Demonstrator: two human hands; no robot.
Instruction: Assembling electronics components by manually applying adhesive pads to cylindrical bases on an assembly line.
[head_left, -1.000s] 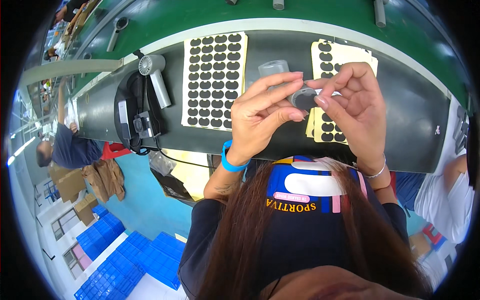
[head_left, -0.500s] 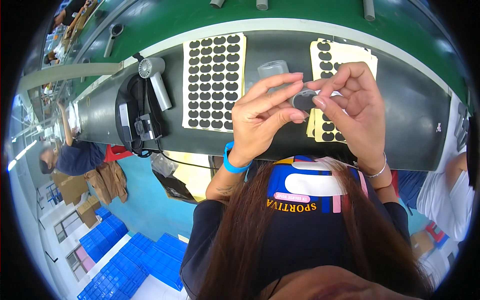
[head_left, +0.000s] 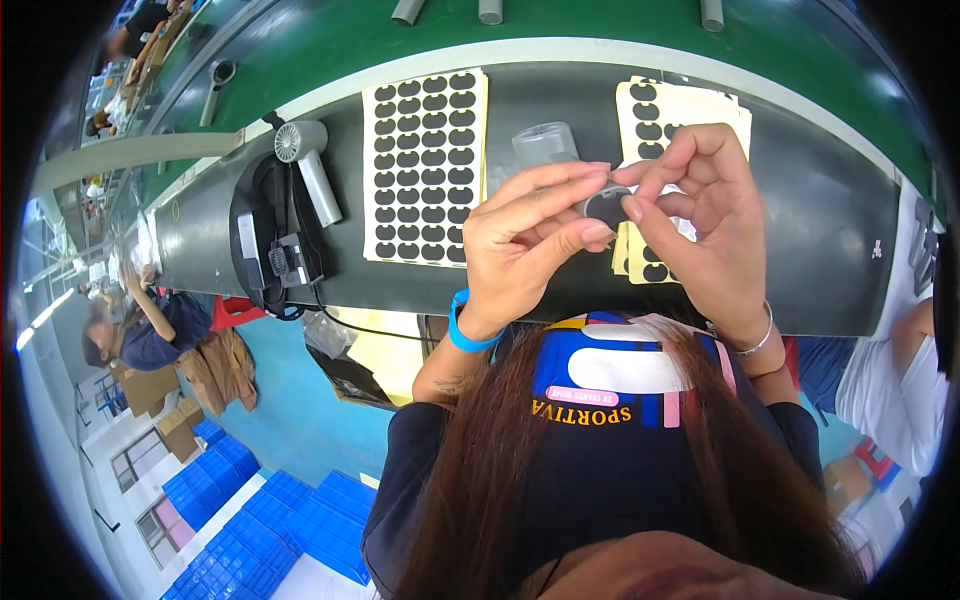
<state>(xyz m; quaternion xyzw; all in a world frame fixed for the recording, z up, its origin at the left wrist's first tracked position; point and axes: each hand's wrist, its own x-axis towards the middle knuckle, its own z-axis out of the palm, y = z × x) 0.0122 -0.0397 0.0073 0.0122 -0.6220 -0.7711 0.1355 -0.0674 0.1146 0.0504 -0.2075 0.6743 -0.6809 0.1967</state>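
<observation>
Between my two hands, over the dark tabletop, is a small grey tube-shaped piece [head_left: 604,207] with a dark grey round end. My left hand [head_left: 520,235] grips it between thumb and fingers, covering most of its body. At the edge of that dark end, my right hand [head_left: 705,215] pinches with thumb and forefinger; whether a sticker is in the pinch is too small to tell. Beneath my right hand lies a stack of yellow-backed sheets [head_left: 630,100] bearing black stickers. A similar sticker sheet [head_left: 422,170] lies flat to the left, and a clear round container [head_left: 545,145] sits just beyond my fingers.
A grey handheld fan [head_left: 318,185] lies at the left beside a black strap-like device [head_left: 262,235] with a cable. Past the table's far edge runs a green conveyor [head_left: 600,18] carrying grey tubes [head_left: 711,14]. A person [head_left: 165,325] works at the far left.
The grey tubes on the conveyor have shifted left. My hands keep nearly the same hold, with the piece's dark end turned slightly. The person at the left has moved an arm.
</observation>
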